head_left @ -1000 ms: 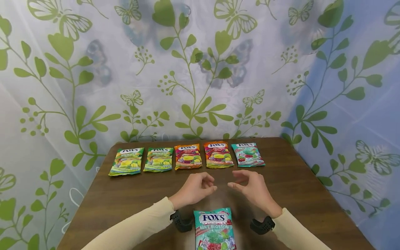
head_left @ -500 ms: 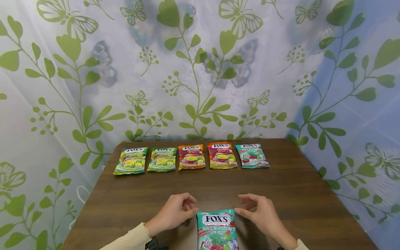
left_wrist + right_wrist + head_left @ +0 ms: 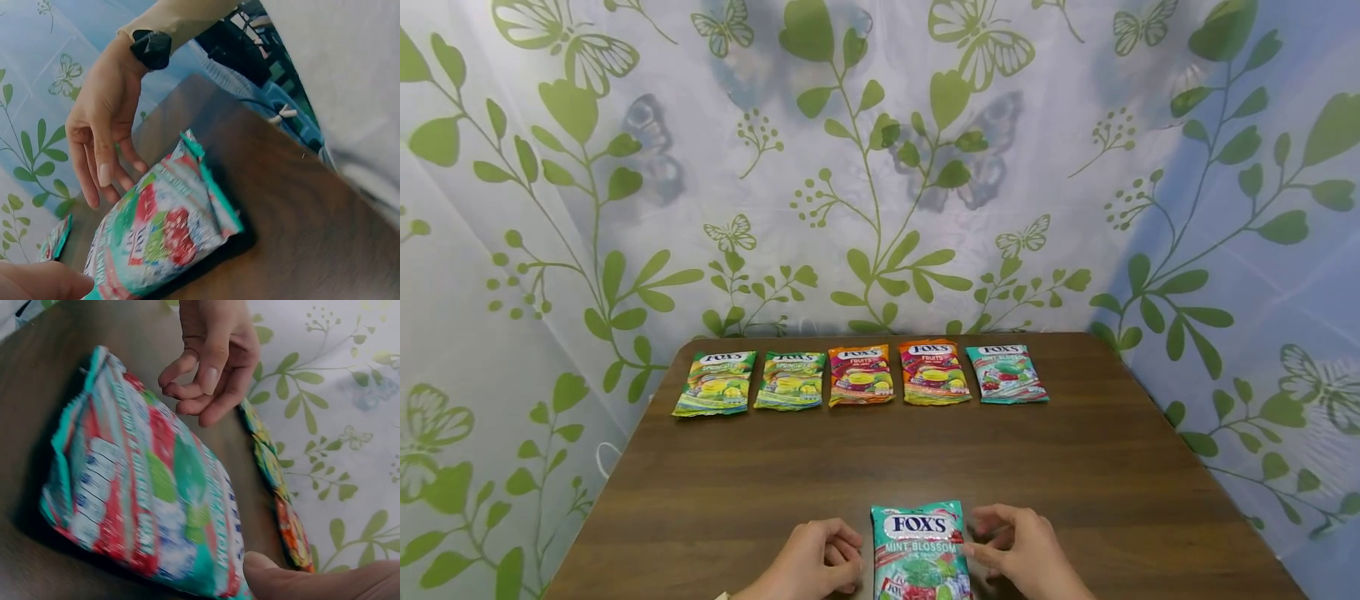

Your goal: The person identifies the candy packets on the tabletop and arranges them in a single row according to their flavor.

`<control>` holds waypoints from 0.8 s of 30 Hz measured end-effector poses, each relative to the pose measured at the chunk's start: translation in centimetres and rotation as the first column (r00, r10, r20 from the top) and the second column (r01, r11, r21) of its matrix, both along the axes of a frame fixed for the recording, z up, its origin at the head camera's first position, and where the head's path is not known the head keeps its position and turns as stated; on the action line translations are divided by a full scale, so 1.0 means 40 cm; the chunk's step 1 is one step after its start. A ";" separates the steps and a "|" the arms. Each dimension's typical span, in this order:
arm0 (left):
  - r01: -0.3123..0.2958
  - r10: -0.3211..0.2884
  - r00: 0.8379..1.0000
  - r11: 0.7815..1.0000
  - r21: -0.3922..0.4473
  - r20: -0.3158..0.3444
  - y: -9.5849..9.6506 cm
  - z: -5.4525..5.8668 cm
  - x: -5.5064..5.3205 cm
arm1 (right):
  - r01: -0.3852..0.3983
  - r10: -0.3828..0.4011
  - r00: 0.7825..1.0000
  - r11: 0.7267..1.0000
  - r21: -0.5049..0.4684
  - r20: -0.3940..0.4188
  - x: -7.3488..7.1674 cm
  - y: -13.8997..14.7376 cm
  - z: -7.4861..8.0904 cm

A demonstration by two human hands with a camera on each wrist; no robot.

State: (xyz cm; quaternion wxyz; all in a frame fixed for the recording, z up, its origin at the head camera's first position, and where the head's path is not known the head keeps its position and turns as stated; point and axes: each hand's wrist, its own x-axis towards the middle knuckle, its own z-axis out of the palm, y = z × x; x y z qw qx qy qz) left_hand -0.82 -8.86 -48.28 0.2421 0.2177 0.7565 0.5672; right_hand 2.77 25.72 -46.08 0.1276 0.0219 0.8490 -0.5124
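Observation:
A teal Fox's Mint Blossom candy bag (image 3: 919, 550) lies face up at the front middle of the table, its lower end cut off by the head view. To its left is my left hand (image 3: 817, 560), fingers loosely bent, with a narrow gap to the bag. My right hand (image 3: 1026, 552) stands along the other side, its thumb tip right at the bag's edge. In the left wrist view, the right hand (image 3: 105, 125) shows relaxed fingers beside the bag (image 3: 165, 228). From the right wrist, the left hand (image 3: 215, 359) appears with its fingers curved around nothing.
Along the back of the wooden table (image 3: 850, 450) runs a row of bags: two green Springtea bags (image 3: 715, 385), two orange-red Fruits bags (image 3: 861, 377) and a teal Mint Blossom bag (image 3: 1006, 375). A leaf-patterned curtain (image 3: 880, 167) hangs behind.
Both hands have come back from the middle of the table toward the front, moving apart to either side of the near candy bag. The bags keep their places; the head view shifted slightly.

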 end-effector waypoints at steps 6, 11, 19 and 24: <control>-0.015 0.014 0.996 1.000 0.009 0.085 0.010 -0.015 0.017 | -0.014 0.017 0.996 0.999 -0.037 0.085 0.013 -0.015 -0.017; -0.062 0.061 0.981 0.998 0.000 0.185 0.024 -0.019 0.025 | -0.063 0.063 0.993 0.998 -0.004 0.095 0.016 -0.021 -0.025; -0.113 0.107 0.974 0.993 0.019 0.200 0.047 -0.020 0.038 | -0.116 0.121 0.986 0.992 -0.057 0.113 -0.007 0.021 -0.187; -0.127 0.123 0.972 0.992 0.004 0.199 0.057 -0.020 0.036 | -0.120 0.130 0.983 0.990 -0.079 0.131 -0.031 0.048 -0.282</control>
